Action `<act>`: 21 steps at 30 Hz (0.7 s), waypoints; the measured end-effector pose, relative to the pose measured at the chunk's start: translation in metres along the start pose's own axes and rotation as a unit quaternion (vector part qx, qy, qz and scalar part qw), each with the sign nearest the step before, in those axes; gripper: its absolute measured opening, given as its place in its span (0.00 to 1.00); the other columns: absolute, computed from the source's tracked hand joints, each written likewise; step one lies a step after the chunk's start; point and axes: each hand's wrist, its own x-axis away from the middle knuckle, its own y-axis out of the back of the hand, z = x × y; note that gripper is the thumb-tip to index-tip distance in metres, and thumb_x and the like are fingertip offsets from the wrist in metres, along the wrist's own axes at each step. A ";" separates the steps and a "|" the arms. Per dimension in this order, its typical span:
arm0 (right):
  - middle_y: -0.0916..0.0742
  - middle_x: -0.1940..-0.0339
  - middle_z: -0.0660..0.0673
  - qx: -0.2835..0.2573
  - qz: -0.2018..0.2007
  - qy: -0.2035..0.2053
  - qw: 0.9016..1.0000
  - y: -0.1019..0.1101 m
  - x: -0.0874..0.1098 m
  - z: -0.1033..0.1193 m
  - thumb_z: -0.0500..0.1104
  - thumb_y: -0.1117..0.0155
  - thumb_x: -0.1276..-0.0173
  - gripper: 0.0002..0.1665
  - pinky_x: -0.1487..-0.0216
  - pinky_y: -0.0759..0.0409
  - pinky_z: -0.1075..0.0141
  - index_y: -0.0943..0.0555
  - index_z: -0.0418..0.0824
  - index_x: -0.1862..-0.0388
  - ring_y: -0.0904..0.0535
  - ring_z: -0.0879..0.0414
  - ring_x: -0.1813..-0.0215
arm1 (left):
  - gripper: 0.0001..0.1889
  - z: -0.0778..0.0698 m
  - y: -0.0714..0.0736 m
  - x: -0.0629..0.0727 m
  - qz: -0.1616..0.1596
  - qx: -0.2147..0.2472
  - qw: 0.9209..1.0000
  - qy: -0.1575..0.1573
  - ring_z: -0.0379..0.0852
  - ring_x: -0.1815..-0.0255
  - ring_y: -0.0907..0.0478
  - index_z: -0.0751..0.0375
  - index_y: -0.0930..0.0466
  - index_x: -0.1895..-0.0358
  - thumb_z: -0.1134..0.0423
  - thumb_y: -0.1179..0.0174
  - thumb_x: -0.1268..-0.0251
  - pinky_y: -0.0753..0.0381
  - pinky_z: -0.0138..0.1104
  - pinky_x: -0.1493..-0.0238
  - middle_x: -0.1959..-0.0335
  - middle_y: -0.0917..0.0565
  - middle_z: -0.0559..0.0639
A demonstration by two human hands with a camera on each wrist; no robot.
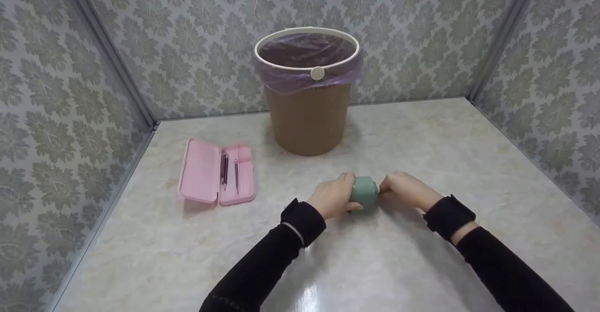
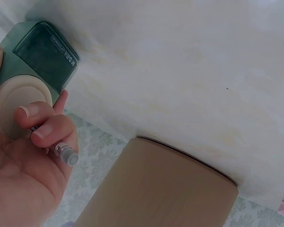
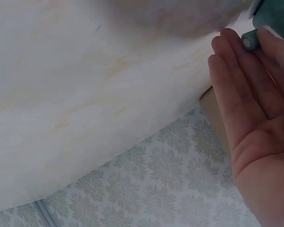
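Observation:
A green pencil sharpener (image 1: 364, 191) is held just above or on the table by my left hand (image 1: 332, 196). Its dark see-through drawer (image 2: 47, 54) and round cream face (image 2: 16, 101) show in the left wrist view. Two curled fingers of that hand also grip a pencil (image 2: 66, 153), whose metal band and grey eraser end stick out; its tip is hidden at the cream face. On the sharpener's other side, my right hand (image 1: 407, 189) pinches the small green crank knob (image 3: 251, 40) between thumb and forefinger, the other fingers fairly straight.
An open pink pencil case (image 1: 243, 195) with several pencils or pens lies on the table to the left. Behind the hands stands a brown bin (image 1: 307, 120) with a purple liner. Patterned panels (image 1: 225, 17) border the table at the back and sides.

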 end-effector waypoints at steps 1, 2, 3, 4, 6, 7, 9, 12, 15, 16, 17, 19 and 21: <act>0.09 0.74 0.45 -0.005 0.007 0.003 1.000 0.001 0.001 0.000 0.29 0.32 0.38 0.08 0.60 0.13 0.60 0.09 0.36 0.73 0.16 0.59 0.70 | 0.34 0.000 0.000 0.000 0.001 0.002 1.000 0.001 0.49 0.53 0.13 0.63 0.33 0.37 0.43 0.33 0.34 0.12 0.40 0.55 0.48 0.18 0.55; 0.08 0.72 0.43 -0.009 0.015 0.008 1.000 0.002 0.002 0.000 0.29 0.31 0.38 0.07 0.59 0.13 0.59 0.09 0.35 0.71 0.13 0.56 0.68 | 0.34 0.000 0.000 0.000 0.002 0.003 1.000 0.002 0.49 0.52 0.13 0.63 0.33 0.37 0.43 0.34 0.33 0.12 0.40 0.55 0.47 0.18 0.55; 0.08 0.70 0.42 -0.017 0.023 0.009 1.000 0.003 0.003 0.000 0.29 0.31 0.37 0.07 0.58 0.12 0.57 0.09 0.35 0.68 0.11 0.52 0.66 | 0.34 -0.001 0.000 0.000 0.004 0.004 1.000 0.003 0.49 0.52 0.13 0.63 0.33 0.36 0.43 0.34 0.33 0.12 0.40 0.54 0.47 0.18 0.55; 0.07 0.69 0.41 -0.024 0.031 0.012 0.999 0.004 0.003 0.000 0.29 0.31 0.37 0.06 0.58 0.12 0.57 0.08 0.34 0.66 0.10 0.50 0.64 | 0.34 -0.001 0.000 0.000 0.004 0.006 1.000 0.003 0.50 0.52 0.13 0.63 0.33 0.36 0.43 0.34 0.33 0.12 0.41 0.54 0.47 0.18 0.55; 0.07 0.67 0.39 -0.034 0.044 0.019 0.998 0.006 0.004 0.000 0.29 0.31 0.37 0.07 0.58 0.12 0.59 0.08 0.34 0.63 0.09 0.47 0.62 | 0.34 -0.001 0.000 -0.001 0.002 0.008 1.000 0.003 0.50 0.52 0.13 0.63 0.33 0.37 0.43 0.33 0.33 0.12 0.41 0.54 0.48 0.18 0.55; 0.07 0.67 0.39 -0.038 0.049 0.022 0.998 0.007 0.004 -0.001 0.29 0.31 0.36 0.07 0.59 0.12 0.60 0.08 0.34 0.63 0.09 0.46 0.62 | 0.34 -0.001 0.000 -0.001 0.001 0.008 1.000 0.003 0.50 0.53 0.13 0.63 0.33 0.37 0.43 0.33 0.34 0.12 0.41 0.54 0.48 0.18 0.55; 0.07 0.67 0.39 -0.045 0.057 0.029 0.997 0.008 0.004 -0.001 0.30 0.31 0.36 0.06 0.60 0.12 0.63 0.08 0.34 0.62 0.09 0.47 0.62 | 0.34 -0.001 0.001 -0.001 -0.002 0.004 1.000 0.003 0.49 0.54 0.13 0.63 0.32 0.38 0.43 0.33 0.34 0.12 0.40 0.55 0.49 0.18 0.54; 0.07 0.67 0.40 -0.047 0.061 0.036 0.996 0.009 0.005 -0.002 0.31 0.30 0.35 0.06 0.61 0.13 0.65 0.08 0.34 0.63 0.09 0.48 0.63 | 0.34 -0.001 0.001 -0.001 -0.006 -0.001 1.000 0.002 0.49 0.54 0.13 0.63 0.32 0.38 0.42 0.33 0.34 0.12 0.40 0.55 0.50 0.18 0.54; 0.07 0.67 0.40 -0.044 0.058 0.043 0.996 0.009 0.006 -0.002 0.31 0.30 0.35 0.06 0.62 0.13 0.66 0.08 0.35 0.63 0.09 0.49 0.64 | 0.34 0.000 -0.001 -0.001 -0.010 -0.004 1.000 -0.001 0.49 0.54 0.13 0.63 0.32 0.39 0.42 0.33 0.35 0.12 0.40 0.56 0.50 0.18 0.54; 0.07 0.67 0.40 -0.041 0.057 0.044 0.997 0.009 0.006 -0.002 0.31 0.30 0.35 0.06 0.61 0.13 0.65 0.08 0.35 0.63 0.09 0.48 0.63 | 0.34 0.001 -0.001 -0.002 -0.012 -0.004 1.000 -0.002 0.49 0.54 0.13 0.63 0.32 0.39 0.42 0.32 0.35 0.12 0.40 0.56 0.50 0.18 0.54; 0.07 0.67 0.40 -0.040 0.057 0.044 0.997 0.009 0.006 -0.001 0.31 0.30 0.35 0.06 0.61 0.12 0.64 0.08 0.35 0.63 0.09 0.48 0.63 | 0.33 0.001 -0.001 -0.002 -0.014 -0.004 1.000 -0.002 0.49 0.54 0.13 0.63 0.32 0.40 0.42 0.32 0.35 0.12 0.40 0.56 0.50 0.18 0.54; 0.07 0.66 0.41 -0.036 0.056 0.043 0.997 0.009 0.006 -0.001 0.30 0.30 0.36 0.06 0.60 0.12 0.63 0.09 0.35 0.63 0.09 0.48 0.62 | 0.34 0.001 -0.002 -0.002 -0.013 -0.001 1.000 -0.001 0.49 0.53 0.13 0.63 0.32 0.39 0.42 0.32 0.35 0.12 0.40 0.54 0.49 0.18 0.54; 0.07 0.66 0.41 -0.033 0.054 0.041 0.997 0.010 0.006 0.000 0.31 0.30 0.37 0.05 0.58 0.12 0.60 0.09 0.35 0.64 0.09 0.47 0.61 | 0.34 0.001 -0.002 -0.002 -0.009 0.004 1.000 0.001 0.50 0.52 0.13 0.63 0.32 0.38 0.42 0.32 0.35 0.12 0.40 0.53 0.48 0.17 0.55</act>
